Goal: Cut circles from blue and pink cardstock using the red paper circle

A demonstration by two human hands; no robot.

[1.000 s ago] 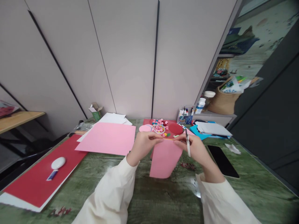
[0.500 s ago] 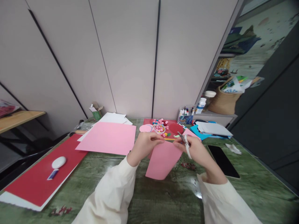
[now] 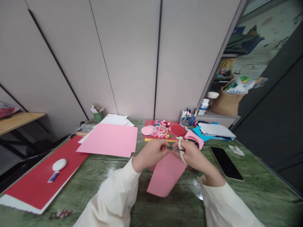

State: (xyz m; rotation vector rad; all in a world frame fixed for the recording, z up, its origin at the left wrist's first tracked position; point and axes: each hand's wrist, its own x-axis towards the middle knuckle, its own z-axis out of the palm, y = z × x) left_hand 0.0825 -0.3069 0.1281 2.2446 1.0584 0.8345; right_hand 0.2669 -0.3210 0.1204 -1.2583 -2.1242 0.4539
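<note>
A pink sheet of paper (image 3: 165, 176) hangs above the table, its top edge pinched in my left hand (image 3: 152, 154). My right hand (image 3: 191, 154) is closed on white-handled scissors (image 3: 181, 148). The scissors' metal blades point left at the paper's top edge, close to my left fingertips. Whether the blades have the paper between them is hard to make out. Both hands are nearly touching over the sheet.
A larger pink sheet (image 3: 109, 140) and a red sheet (image 3: 47, 171) lie on the left. Behind my hands is a red mat (image 3: 148, 124) with a ring of pink beads (image 3: 161, 130). A phone (image 3: 226, 162) lies right, near a pen holder (image 3: 188, 118).
My right hand has turned the scissors so that the blades point left at the paper. Both hands and the sheet have come slightly lower. A curved pink offcut behind is now uncovered.
</note>
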